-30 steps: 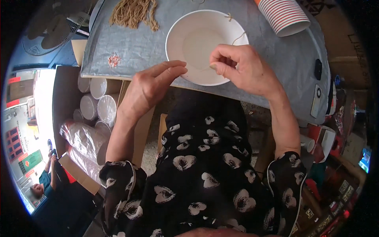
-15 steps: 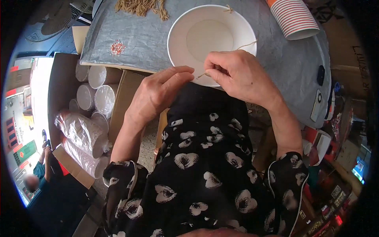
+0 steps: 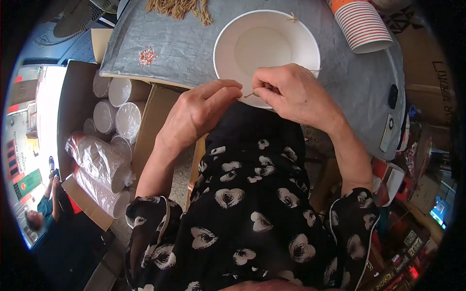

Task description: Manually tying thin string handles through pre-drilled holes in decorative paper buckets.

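Note:
A large white paper bucket point(image 3: 225, 51) is tilted at the near edge of the table, its mouth facing me. My left hand point(image 3: 196, 109) closes its fingertips at the bucket's near-left rim, with the thumb out of sight. Inside the near rim, my right hand point(image 3: 293, 97) pinches a thin brown cord point(image 3: 249, 95), whose short end points toward the left fingertips. More of the cord shows at the rim right of my right hand. On the far rim sits a small cord knot point(image 3: 292, 18).
A grey-covered table point(image 3: 179, 58) holds a cord bundle point(image 3: 182, 9), small red-and-white bits point(image 3: 147, 56) and stacked paper buckets point(image 3: 364, 26). Dark and pale small items lie along its right edge. At left, a carton point(image 3: 145, 114) contains several wrapped stacks point(image 3: 99, 160). A person point(image 3: 46, 208) is farther left.
The bucket has shifted slightly right and nearer in the view. At its right rim, the cord's visible stretch has shortened and sits lower. Both hands keep nearly the same pose.

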